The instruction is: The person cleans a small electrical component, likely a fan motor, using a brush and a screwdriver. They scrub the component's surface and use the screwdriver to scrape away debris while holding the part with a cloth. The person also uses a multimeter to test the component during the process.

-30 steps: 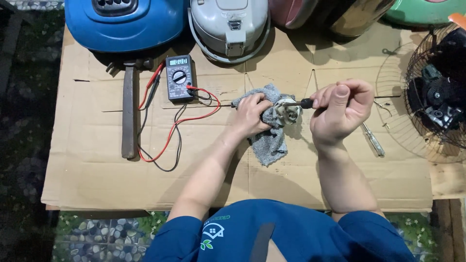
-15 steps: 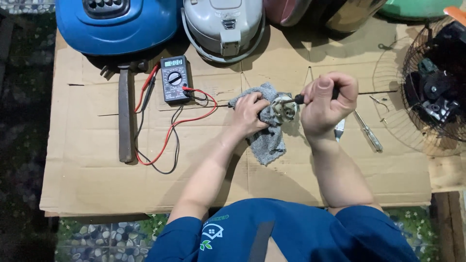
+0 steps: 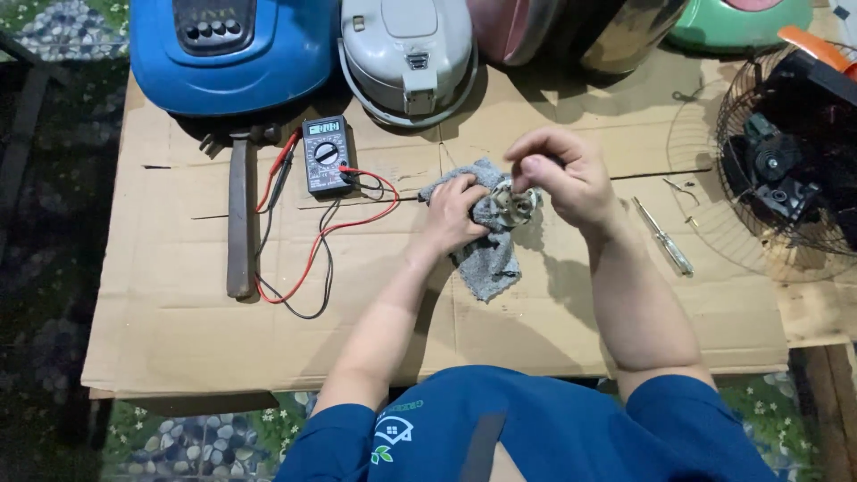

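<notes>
We are gripping the small metal part [image 3: 515, 204] in a grey rag [image 3: 486, 254] with our left hand [image 3: 455, 212], right hand [image 3: 558, 174] pinching its top, right of the black multimeter [image 3: 327, 154], likely needing steadier twisting.

2 hands [image 3: 455, 214], 1 multimeter [image 3: 326, 153], 1 hammer [image 3: 238, 214], 1 screwdriver [image 3: 663, 236], 1 grey cloth [image 3: 489, 254].

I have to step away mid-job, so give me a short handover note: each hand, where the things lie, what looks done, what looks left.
Left hand: grips the grey cloth wrapped round a small metal part on the cardboard.
Right hand: fingertips pinched just above the part; whether it holds a tool cannot be told.
Nearby: multimeter with its leads and a hammer to the left, a screwdriver and a fan to the right.
Done: part out and gripped.
Left: the work on the part itself, probably unfinished.
</notes>
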